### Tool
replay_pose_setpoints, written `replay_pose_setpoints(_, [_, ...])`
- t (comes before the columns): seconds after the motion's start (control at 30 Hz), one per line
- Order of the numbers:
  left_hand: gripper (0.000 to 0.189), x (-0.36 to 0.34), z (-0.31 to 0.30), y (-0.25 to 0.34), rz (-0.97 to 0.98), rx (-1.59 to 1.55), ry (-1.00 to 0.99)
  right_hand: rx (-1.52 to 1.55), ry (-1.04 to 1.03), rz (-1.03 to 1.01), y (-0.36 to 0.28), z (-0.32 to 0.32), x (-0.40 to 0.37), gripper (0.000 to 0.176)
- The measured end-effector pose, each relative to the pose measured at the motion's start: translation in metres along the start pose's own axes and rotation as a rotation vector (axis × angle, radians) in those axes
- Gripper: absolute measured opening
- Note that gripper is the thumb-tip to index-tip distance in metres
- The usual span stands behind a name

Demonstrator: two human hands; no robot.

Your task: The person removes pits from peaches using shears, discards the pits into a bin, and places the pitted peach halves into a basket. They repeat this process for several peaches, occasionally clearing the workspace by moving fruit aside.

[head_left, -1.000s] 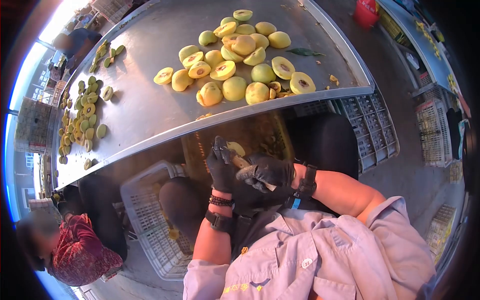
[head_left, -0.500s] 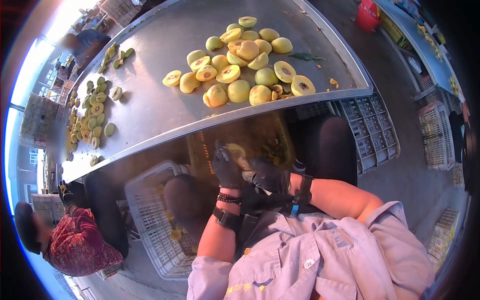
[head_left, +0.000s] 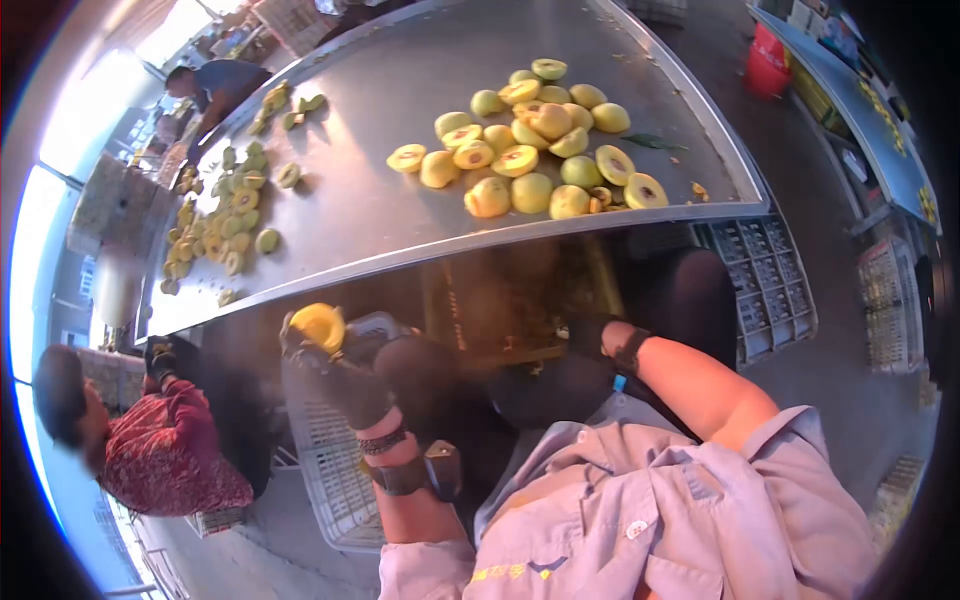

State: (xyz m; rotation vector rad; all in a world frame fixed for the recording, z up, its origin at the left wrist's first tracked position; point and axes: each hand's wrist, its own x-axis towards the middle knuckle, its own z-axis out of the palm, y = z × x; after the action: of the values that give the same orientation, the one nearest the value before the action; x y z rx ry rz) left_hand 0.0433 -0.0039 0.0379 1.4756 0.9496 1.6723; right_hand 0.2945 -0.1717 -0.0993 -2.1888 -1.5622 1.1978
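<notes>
Yellow peach half [head_left: 318, 325], cut face upward, gripped in gloved left hand [head_left: 335, 375], right hand [head_left: 588, 333] grip unclear

Fisheye warp, glare top-left, dim under table [head_left: 400, 215]

Metal surface [head_left: 380, 210], as I see it through the head camera: a long, dull steel top with a raised rim along its near edge. On the right part, close to the rim, lies a pile of yellow fruit [head_left: 530, 140], whole pieces and cut halves touching one another. Just beside it are a green leaf [head_left: 655, 142] and a few scraps [head_left: 698, 190]. Well apart, toward the left end, lies a pile of greener fruit [head_left: 225, 215], with a smaller cluster [head_left: 290, 98] beyond.
</notes>
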Motion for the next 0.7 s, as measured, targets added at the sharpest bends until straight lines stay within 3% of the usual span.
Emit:
replay_pose_setpoints(0.03, [0.047,0.01,-0.021,0.003,-0.055,-0.054,0.071,-0.194,-0.008,-0.054,0.005,0.004,0.004,0.035])
replay_pose_setpoints(0.07, [0.046,0.016,-0.041,-0.001,-0.097,-0.02,0.138,0.063,-0.05,0.098,0.011,0.011,0.012,0.037])
replay_pose_setpoints(0.13, [0.044,0.016,-0.087,-0.036,-0.195,0.048,0.27,0.036,0.027,0.019,0.022,0.02,0.012,0.037])
replay_pose_setpoints(0.17, [0.041,0.016,-0.134,-0.092,-0.164,0.022,0.02,0.02,0.067,-0.02,0.028,0.024,0.012,0.038])
replay_pose_setpoints(0.2, [0.038,0.014,-0.161,-0.111,-0.132,-0.005,-0.245,-0.183,0.019,-0.061,0.032,0.03,0.016,0.038])
replay_pose_setpoints(0.27, [0.032,-0.029,-0.195,-0.126,-0.381,0.31,-0.318,-0.18,-0.022,-0.023,0.023,0.021,0.014,0.037])
replay_pose_setpoints(0.33, [0.041,-0.077,-0.228,-0.149,-0.325,0.48,-0.49,-0.122,0.035,-0.01,0.005,0.003,-0.001,0.037])
replay_pose_setpoints(0.37, [0.046,-0.104,-0.236,-0.146,-0.668,-0.052,-0.499,-0.055,0.117,-0.02,-0.001,-0.002,-0.009,0.038])
replay_pose_setpoints(0.43, [0.053,-0.155,-0.246,-0.144,-0.591,0.042,-0.71,-0.038,0.245,-0.093,0.03,0.024,0.008,0.036])
replay_pose_setpoints(0.47, [0.059,-0.17,-0.246,-0.149,-0.166,0.689,-0.879,-0.165,0.153,-0.087,0.024,0.024,0.008,0.036])
replay_pose_setpoints(0.53, [0.06,-0.191,-0.228,-0.132,-0.32,0.835,-0.732,-0.431,-0.03,-0.072,0.012,0.019,0.004,0.035])
replay_pose_setpoints(0.6, [0.058,-0.201,-0.224,-0.13,-0.443,0.885,-0.64,-0.423,-0.033,0.012,0.011,0.026,0.01,0.034])
replay_pose_setpoints(0.67, [0.055,-0.202,-0.227,-0.146,-0.526,0.851,-0.611,-0.284,0.037,-0.051,0.008,0.028,0.005,0.033])
replay_pose_setpoints(0.7, [0.05,-0.196,-0.219,-0.135,-0.438,0.867,-0.596,-0.382,0.097,-0.085,0.019,0.038,0.014,0.033])
